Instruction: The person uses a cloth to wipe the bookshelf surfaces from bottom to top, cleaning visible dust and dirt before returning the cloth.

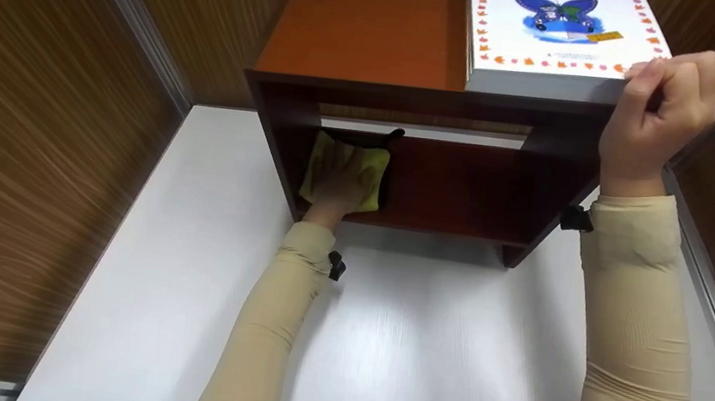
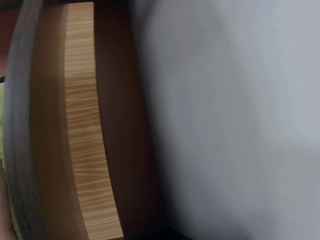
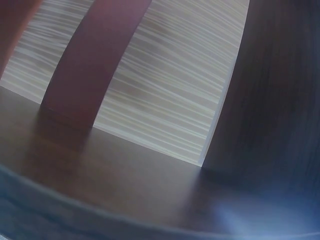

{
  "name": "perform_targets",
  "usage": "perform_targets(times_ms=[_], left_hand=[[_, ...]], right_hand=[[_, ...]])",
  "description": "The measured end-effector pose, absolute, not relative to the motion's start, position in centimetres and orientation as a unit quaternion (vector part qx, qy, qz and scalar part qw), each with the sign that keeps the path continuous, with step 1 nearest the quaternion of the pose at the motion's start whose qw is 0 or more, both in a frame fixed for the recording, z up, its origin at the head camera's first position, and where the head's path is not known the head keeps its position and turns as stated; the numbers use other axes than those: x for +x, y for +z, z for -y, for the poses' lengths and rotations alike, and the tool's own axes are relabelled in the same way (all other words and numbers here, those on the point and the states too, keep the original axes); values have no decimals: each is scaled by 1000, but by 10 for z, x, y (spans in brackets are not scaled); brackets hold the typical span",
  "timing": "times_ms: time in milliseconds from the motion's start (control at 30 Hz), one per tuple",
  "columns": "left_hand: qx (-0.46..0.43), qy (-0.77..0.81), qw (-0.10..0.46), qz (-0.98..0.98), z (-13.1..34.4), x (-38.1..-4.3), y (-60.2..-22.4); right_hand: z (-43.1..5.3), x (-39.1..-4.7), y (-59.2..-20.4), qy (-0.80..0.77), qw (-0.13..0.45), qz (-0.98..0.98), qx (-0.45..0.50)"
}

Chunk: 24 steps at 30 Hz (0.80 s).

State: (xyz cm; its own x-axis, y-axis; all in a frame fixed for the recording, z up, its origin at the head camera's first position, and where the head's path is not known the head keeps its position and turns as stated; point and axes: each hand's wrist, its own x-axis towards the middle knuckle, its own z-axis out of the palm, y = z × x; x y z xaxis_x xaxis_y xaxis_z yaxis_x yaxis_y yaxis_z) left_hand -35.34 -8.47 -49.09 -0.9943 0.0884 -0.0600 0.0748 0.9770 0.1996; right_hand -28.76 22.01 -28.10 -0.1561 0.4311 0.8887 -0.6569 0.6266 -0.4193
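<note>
left hand [image 1: 341,182] is pressing a yellow cloth [image 1: 376,162] on the lower shelf [image 1: 452,184], apparently wiping
head: fingers are lying nearly straight at the left end; the right hand [image 1: 669,114], seemingly empty, is resting curled at the book stack's [image 1: 559,55] corner; the next stroke probably calls for flat, even pressure. left wrist: a cloth sliver is showing. right wrist: a reddish board [image 3: 87,70] is showing.

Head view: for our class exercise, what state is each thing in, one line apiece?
Yellow cloth: spread out on the lower board.
Left hand: resting flat on the cloth.
Book: closed, lying flat, cover up.
Right hand: fingers curled, at the book's corner; grip unclear.
Shelf unit: upright, open-fronted.
Dark item: partly hidden by the cloth; form unclear.
</note>
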Motion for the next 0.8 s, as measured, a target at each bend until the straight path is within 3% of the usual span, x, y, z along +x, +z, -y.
perform_targets(times_ms=[433, 800], left_hand=[[57, 94, 6, -994, 89, -315, -493], [72, 106, -6, -992, 84, -323, -488]], right_hand=[[-219, -283, -279, 420, 636, 642, 82], [-225, -284, -273, 408, 644, 642, 82]])
